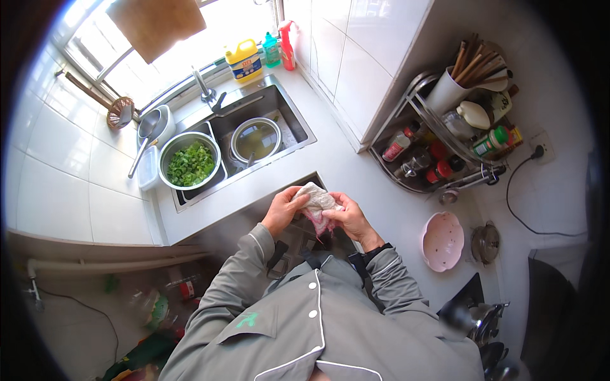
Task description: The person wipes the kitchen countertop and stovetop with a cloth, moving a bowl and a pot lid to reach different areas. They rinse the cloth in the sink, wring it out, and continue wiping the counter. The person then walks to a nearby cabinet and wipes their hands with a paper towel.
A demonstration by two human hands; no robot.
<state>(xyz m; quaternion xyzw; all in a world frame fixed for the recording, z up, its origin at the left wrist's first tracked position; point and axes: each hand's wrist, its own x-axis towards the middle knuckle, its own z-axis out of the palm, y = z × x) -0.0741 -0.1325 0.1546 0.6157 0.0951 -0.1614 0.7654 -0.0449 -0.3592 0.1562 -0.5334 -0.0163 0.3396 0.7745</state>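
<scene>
Between my hands is a white cloth (314,197) with a pink frayed edge, bunched up in front of my body near the counter's corner. My left hand (285,212) grips its left side, thumb on top. On the other side, my right hand (351,218) pinches the cloth, and the pink edge hangs down between the hands. Beyond them is a steel double sink (300,116). A pot of cloudy liquid (257,139) stands in its right basin. Over the left basin rests a bowl of chopped green leaves (190,163).
A faucet (205,88), a yellow jug (244,61), a green bottle (271,50) and a red spray bottle (287,45) line the window side. At right stand a condiment rack (405,102) and a pink bowl (443,242). A ladle (143,140) lies at left.
</scene>
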